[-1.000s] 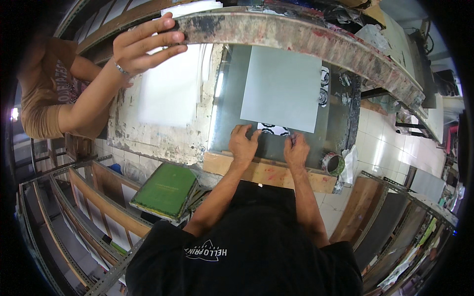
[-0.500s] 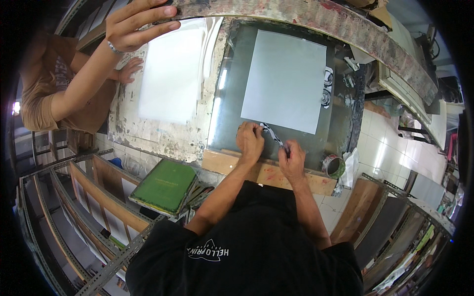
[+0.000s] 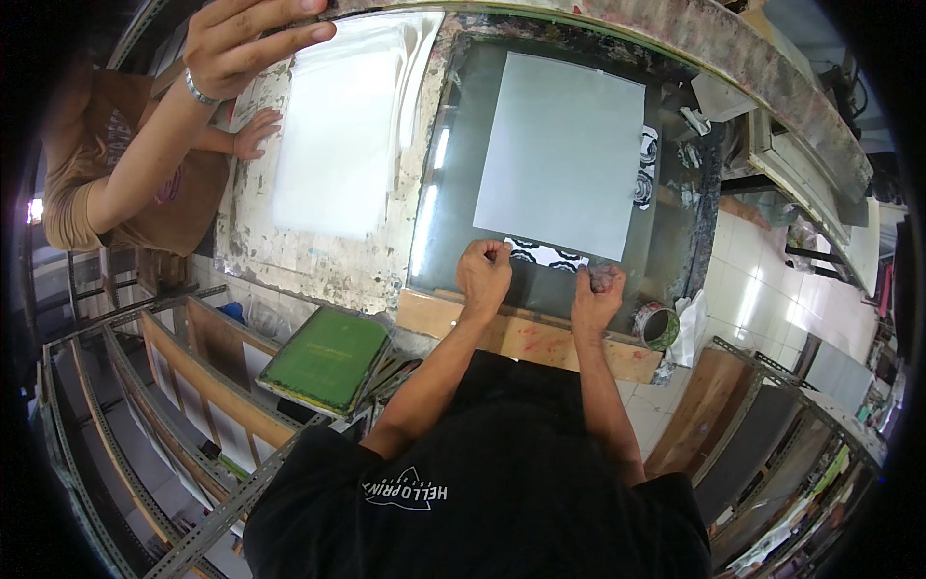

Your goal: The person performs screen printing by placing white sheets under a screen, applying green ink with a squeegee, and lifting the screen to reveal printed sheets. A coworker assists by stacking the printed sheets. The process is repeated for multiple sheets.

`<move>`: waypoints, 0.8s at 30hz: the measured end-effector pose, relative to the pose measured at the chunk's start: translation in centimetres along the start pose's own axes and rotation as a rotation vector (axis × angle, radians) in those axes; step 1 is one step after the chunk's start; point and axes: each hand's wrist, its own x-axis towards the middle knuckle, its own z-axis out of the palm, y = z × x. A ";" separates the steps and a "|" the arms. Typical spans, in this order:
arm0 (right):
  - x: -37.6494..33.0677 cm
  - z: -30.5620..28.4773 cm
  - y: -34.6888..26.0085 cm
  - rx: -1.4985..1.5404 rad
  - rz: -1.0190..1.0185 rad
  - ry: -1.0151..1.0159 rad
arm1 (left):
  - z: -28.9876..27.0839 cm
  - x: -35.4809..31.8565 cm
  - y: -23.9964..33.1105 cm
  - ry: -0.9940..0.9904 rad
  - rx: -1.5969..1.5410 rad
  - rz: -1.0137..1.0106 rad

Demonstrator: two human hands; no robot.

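Note:
A white sheet of paper (image 3: 561, 154) lies on a dark glass plate (image 3: 444, 227) in front of me. Along its near edge a short black-and-white patterned strip (image 3: 547, 256) is stretched flat, and it looks like tape. My left hand (image 3: 484, 277) pinches the strip's left end. At its right end, the fingers of my right hand (image 3: 598, 292) are closed on it. A second patterned piece (image 3: 645, 169) sits beside the sheet's right edge. To the left, a stack of thin white sheets (image 3: 333, 145) rests on the paint-stained table (image 3: 251, 236).
A co-worker's hand (image 3: 253, 43) holds up a long stained frame (image 3: 772, 106) over the table's far side. A tape roll (image 3: 657, 326) stands at the near right corner. A green-faced screen (image 3: 326, 360) lies left of me. Metal racks (image 3: 169, 386) stand at both sides.
The strip has gone from twisted and slanting to flat and taut along the sheet's near edge. My right hand has moved right. The co-worker's raised hand and the frame have shifted up in view.

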 end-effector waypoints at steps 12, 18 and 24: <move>0.1 0.8 0.0 -0.122 0.037 0.070 | 0.4 0.2 0.4 0.050 0.055 -0.036; 0.2 0.9 0.2 -0.118 0.022 0.074 | 0.8 0.3 0.0 0.065 0.054 -0.026; 0.2 0.9 0.1 -0.125 0.016 0.079 | 0.7 0.3 0.3 0.064 0.081 -0.030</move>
